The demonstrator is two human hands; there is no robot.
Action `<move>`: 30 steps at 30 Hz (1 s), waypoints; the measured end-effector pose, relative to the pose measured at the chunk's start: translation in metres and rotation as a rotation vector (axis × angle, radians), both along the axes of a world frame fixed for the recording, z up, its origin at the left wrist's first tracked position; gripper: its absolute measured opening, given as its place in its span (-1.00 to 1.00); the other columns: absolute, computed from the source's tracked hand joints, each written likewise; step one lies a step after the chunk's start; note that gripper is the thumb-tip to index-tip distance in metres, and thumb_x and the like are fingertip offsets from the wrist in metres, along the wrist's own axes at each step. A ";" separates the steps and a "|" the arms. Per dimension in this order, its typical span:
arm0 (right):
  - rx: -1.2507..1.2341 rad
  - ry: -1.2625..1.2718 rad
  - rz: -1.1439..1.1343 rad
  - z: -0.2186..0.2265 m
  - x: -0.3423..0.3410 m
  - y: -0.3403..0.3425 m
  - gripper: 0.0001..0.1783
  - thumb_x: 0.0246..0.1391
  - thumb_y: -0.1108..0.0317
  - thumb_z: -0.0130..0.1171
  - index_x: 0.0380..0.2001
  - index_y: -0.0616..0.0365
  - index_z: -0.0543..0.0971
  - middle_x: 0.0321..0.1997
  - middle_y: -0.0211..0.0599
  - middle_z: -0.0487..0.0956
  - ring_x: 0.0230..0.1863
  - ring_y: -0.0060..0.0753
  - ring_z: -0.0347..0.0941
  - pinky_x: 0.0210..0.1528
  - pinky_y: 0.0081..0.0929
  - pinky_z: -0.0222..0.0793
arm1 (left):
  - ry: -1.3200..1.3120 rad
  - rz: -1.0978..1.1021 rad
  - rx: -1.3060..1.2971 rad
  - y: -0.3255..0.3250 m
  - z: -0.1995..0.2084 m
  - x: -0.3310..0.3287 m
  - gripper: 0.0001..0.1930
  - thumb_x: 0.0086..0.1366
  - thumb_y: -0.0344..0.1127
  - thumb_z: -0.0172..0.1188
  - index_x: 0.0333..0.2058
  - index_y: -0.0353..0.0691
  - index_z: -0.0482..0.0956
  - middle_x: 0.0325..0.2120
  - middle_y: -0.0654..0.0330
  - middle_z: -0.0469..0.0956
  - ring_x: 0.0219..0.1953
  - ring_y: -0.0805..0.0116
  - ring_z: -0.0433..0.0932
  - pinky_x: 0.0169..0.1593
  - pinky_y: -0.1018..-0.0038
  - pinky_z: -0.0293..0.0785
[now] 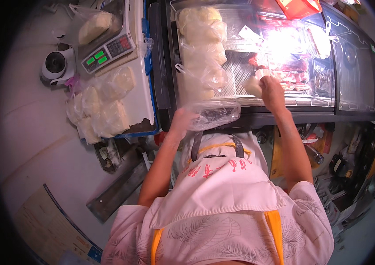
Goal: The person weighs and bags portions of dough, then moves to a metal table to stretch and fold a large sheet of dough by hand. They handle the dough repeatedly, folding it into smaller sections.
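Observation:
My left hand (185, 121), slightly blurred, is closed on the edge of a crumpled clear plastic bag (218, 115) at the front rim of the display case. My right hand (272, 92) reaches over the case, its fingers closed on a pale cream-coloured piece (253, 87) whose kind I cannot make out. Just beyond that hand lie strips of red and white meat (291, 77), partly washed out by glare. To the left in the case, pale blocks in clear bags (203, 53) form a column on a perforated metal tray (236, 73).
Left of the case, a digital scale (108, 51) bears a bagged pale block (95, 27). More bagged blocks (103, 106) sit on the white counter (140, 99). A white camera-like device (58, 65) stands beside the scale. A red bag (300, 8) lies at the case's far side.

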State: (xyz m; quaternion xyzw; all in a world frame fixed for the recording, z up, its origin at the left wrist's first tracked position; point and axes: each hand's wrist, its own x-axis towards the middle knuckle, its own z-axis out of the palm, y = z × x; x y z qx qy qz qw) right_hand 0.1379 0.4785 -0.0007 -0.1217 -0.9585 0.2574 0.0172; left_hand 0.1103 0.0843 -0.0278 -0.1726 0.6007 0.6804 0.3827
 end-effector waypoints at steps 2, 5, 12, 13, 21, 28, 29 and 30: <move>0.008 0.083 0.009 0.013 -0.019 0.018 -0.92 0.24 0.41 0.20 -0.25 0.17 0.58 -0.27 0.01 0.61 -0.17 0.19 0.54 -0.11 0.05 0.44 | 0.003 -0.011 0.076 0.013 -0.004 0.002 -0.75 0.24 -0.50 0.31 -0.09 -0.28 0.67 -0.30 0.26 0.66 -0.29 0.45 0.64 -0.20 0.47 0.58; 0.057 0.103 0.052 0.013 -0.042 0.041 -0.91 0.26 0.39 0.18 -0.24 0.18 0.57 -0.29 0.04 0.60 -0.18 0.20 0.54 -0.12 0.06 0.43 | -0.037 -0.034 0.128 0.035 -0.012 0.004 -0.70 0.29 -0.51 0.28 0.00 -0.37 0.62 -0.20 0.17 0.70 -0.17 0.37 0.70 -0.06 0.42 0.65; 0.113 0.131 0.004 -0.016 -0.072 0.080 -0.84 0.22 0.42 0.27 -0.15 0.23 0.61 -0.23 0.00 0.65 -0.13 0.17 0.58 -0.05 -0.01 0.48 | -0.038 -0.102 -0.011 0.128 -0.013 -0.013 -0.76 0.35 -0.36 0.34 -0.04 -0.28 0.65 -0.22 0.27 0.67 -0.23 0.47 0.67 -0.18 0.48 0.59; 0.117 0.268 0.014 -0.004 -0.067 0.069 -0.84 0.20 0.44 0.28 -0.17 0.24 0.61 -0.23 -0.03 0.66 -0.14 0.15 0.58 -0.05 -0.02 0.48 | -0.024 -0.108 0.004 0.136 -0.015 -0.015 -0.76 0.36 -0.34 0.34 -0.05 -0.28 0.65 -0.21 0.28 0.68 -0.24 0.47 0.66 -0.20 0.48 0.58; -0.567 -0.127 0.135 -0.016 0.042 -0.036 -0.83 0.20 0.52 0.21 -0.13 0.19 0.61 -0.21 -0.08 0.71 -0.14 -0.01 0.66 -0.04 -0.19 0.54 | 0.302 -0.296 -0.501 0.190 -0.024 -0.020 -0.59 0.41 -0.09 0.25 -0.16 -0.44 0.61 -0.32 -0.07 0.68 -0.37 -0.03 0.67 -0.14 0.14 0.55; -0.133 -0.348 0.138 -0.032 0.045 -0.023 -0.29 0.16 0.18 0.36 0.38 -0.14 0.42 -0.22 0.11 0.72 -0.16 0.26 0.66 -0.07 0.14 0.54 | 0.731 -0.591 -0.664 0.188 0.003 -0.005 -0.71 0.32 -0.31 0.27 -0.12 -0.40 0.49 -0.26 -0.29 0.68 -0.15 -0.31 0.69 -0.04 -0.02 0.59; -0.094 -0.352 0.167 -0.033 0.044 -0.019 -0.17 0.15 0.12 0.39 0.47 -0.22 0.34 -0.21 0.14 0.72 -0.17 0.25 0.67 -0.08 0.11 0.57 | 0.765 -0.622 -0.720 0.190 0.002 -0.006 -0.71 0.31 -0.34 0.27 -0.10 -0.38 0.48 -0.25 -0.29 0.68 -0.13 -0.32 0.69 -0.03 -0.02 0.61; -0.072 -0.364 0.157 -0.033 0.041 -0.015 -0.16 0.14 0.12 0.39 0.48 -0.22 0.33 -0.18 0.14 0.72 -0.15 0.24 0.68 -0.06 0.10 0.57 | 0.801 -0.654 -0.777 0.191 0.002 -0.010 -0.70 0.29 -0.37 0.28 -0.07 -0.36 0.46 -0.25 -0.30 0.68 -0.11 -0.33 0.69 -0.02 -0.02 0.63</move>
